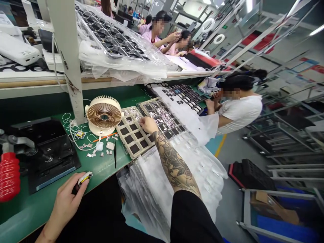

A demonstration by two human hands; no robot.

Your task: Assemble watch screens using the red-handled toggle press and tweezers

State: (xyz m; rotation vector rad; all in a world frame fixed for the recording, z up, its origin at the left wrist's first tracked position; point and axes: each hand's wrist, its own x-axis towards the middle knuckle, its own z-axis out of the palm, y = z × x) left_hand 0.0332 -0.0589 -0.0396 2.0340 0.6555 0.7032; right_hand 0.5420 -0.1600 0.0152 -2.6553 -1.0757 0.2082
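My left hand [66, 197] is closed on a small white-shelled device [85, 177], with a yellow part showing inside it, near the bench's front edge. My right hand [149, 125] reaches over a beige compartment tray [133, 156], its fingers pinched together by the far compartments. Whatever is between those fingertips is too small to make out. Small whitish parts [134, 112] fill compartments just beyond the hand, while nearer ones show dark bottoms. Black tweezers [115, 155] lie left of the tray, close to white square pieces [99, 145] and scattered small parts [91, 154].
A beige fan [103, 116] stands behind the loose parts. At left is a black fixture [50, 145] with a red-handled clamp [9, 177]. A second parts tray [165, 118] and plastic sheets [187, 162] lie right. A co-worker [238, 108] sits beyond; a shelf post [67, 60] rises behind.
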